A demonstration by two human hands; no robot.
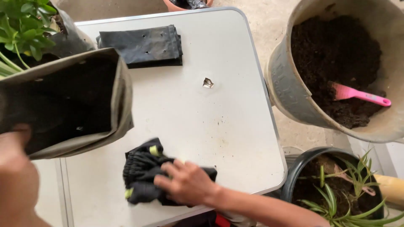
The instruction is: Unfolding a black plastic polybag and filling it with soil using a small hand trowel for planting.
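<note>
I see my right hand [185, 183] pressing flat on the black gloves [145, 176], fingers released, near the front edge of the white worktop [202, 122]. My left hand [14, 168] grips the rim of an open black grow bag [63, 101], left of the gloves.

Smooth, matt white tabletop [202, 117] with a metal rim. On it, dark knitted cloth gloves [145, 176], a glossy black plastic bag [63, 101], and folded plastic bags [143, 45].

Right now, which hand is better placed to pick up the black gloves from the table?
The right hand. It already rests on the black gloves near the table's front edge. The left hand is busy holding the open black grow bag at its rim.
</note>
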